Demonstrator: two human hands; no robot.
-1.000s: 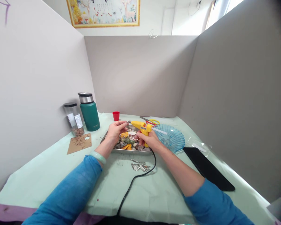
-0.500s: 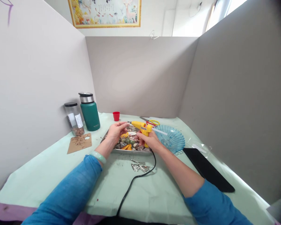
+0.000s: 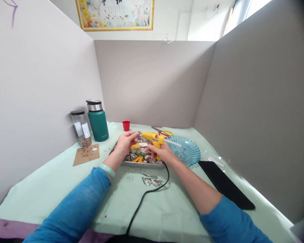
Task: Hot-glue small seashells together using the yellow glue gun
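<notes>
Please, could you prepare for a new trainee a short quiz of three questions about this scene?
1. Which hand holds the glue gun?
2. True or false: in the picture, the bottle appears between the jar and the cup.
3. What lies on the near side of the tray? A) scissors B) metal pieces C) painting

Key: 1. The right hand. 2. True. 3. B.

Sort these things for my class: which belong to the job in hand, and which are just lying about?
Likely part of the job:
yellow glue gun, in the right hand
metal tray of mixed small pieces
loose metal pieces in front of the tray

Seemingly just lying about:
green bottle
lidded jar
red cup
black slab
blue dish, perhaps
</notes>
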